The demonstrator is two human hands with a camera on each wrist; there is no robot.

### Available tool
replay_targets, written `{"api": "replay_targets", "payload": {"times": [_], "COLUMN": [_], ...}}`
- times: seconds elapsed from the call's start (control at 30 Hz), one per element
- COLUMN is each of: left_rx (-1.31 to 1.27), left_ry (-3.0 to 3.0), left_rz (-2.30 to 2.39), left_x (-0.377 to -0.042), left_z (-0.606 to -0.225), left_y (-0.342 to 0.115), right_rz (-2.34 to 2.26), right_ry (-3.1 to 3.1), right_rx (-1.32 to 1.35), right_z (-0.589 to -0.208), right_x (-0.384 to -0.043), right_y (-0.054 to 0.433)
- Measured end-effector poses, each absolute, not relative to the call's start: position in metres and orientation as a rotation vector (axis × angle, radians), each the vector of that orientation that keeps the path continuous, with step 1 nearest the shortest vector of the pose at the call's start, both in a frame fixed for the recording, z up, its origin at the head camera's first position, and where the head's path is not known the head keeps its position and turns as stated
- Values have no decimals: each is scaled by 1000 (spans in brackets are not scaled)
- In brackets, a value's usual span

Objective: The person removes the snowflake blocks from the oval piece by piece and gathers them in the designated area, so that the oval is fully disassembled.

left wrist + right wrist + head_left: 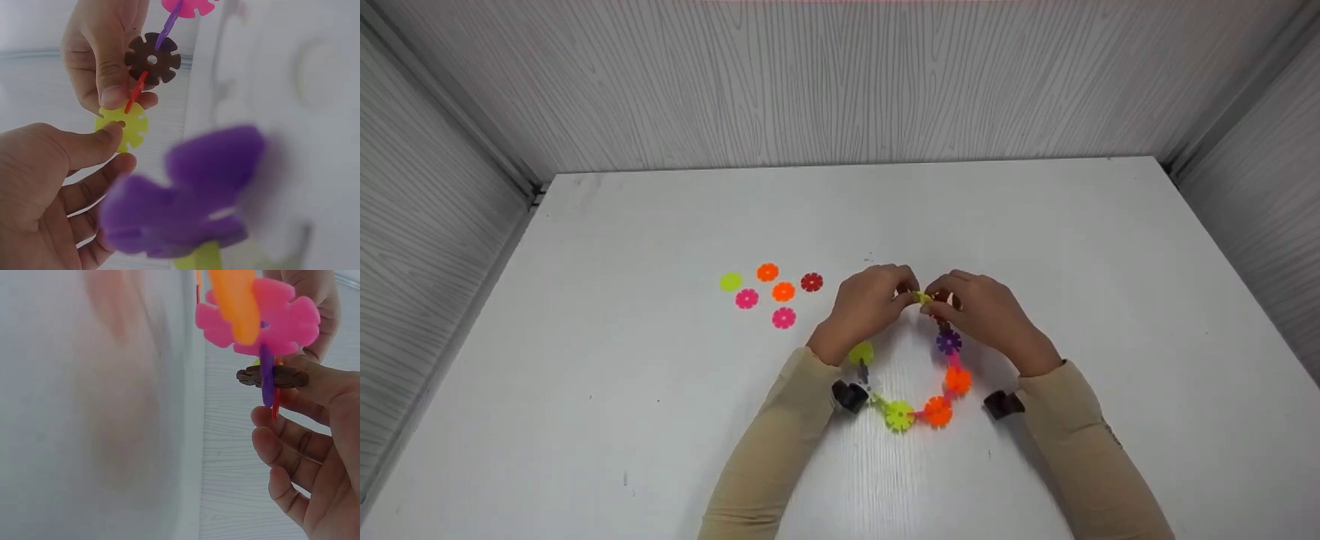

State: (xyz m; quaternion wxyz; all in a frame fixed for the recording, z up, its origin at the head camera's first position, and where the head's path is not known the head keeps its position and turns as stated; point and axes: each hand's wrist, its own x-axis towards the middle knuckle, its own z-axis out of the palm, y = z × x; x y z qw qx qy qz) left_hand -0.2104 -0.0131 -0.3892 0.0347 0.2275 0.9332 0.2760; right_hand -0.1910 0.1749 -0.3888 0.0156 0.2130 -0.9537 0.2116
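A chain of notched, flower-shaped plastic interlocking discs curves over the table below the hands; a purple disc (949, 342), an orange disc (937, 412) and a yellow-green disc (899, 415) are among its links. At its upper end, my left hand (874, 300) pinches a yellow disc (134, 128) between thumb and fingers. That disc meets a red disc (136, 93), seen edge-on, which my right hand (986, 311) pinches. A brown disc (153, 59) is joined to the red one, followed by purple and a pink disc (281, 318). The exact depth of the yellow-red joint is partly hidden by fingertips.
Left of the hands, several loose discs lie flat on the white table (607, 360): a yellow-green disc (731, 282), an orange disc (767, 272), a dark red disc (811, 282) and a pink disc (784, 318) among them. Grey wood-grain panels (840, 82) surround the table's back and sides.
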Motion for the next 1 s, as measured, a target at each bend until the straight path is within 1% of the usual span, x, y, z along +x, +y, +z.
{"api": "replay_targets", "payload": {"times": [0.33, 0.5, 1.0], "left_rx": [612, 615, 625], "left_ry": [2930, 2939, 2953], "left_rz": [893, 904, 852], "left_x": [-213, -214, -213], "left_z": [-389, -389, -388], "left_y": [-17, -18, -20], "right_rz": [628, 620, 644], "right_ry": [-3136, -3141, -3068], "right_rx": [517, 482, 546], "right_z": [-387, -387, -387], "right_x": [-192, -193, -193], "right_y": [176, 177, 174]}}
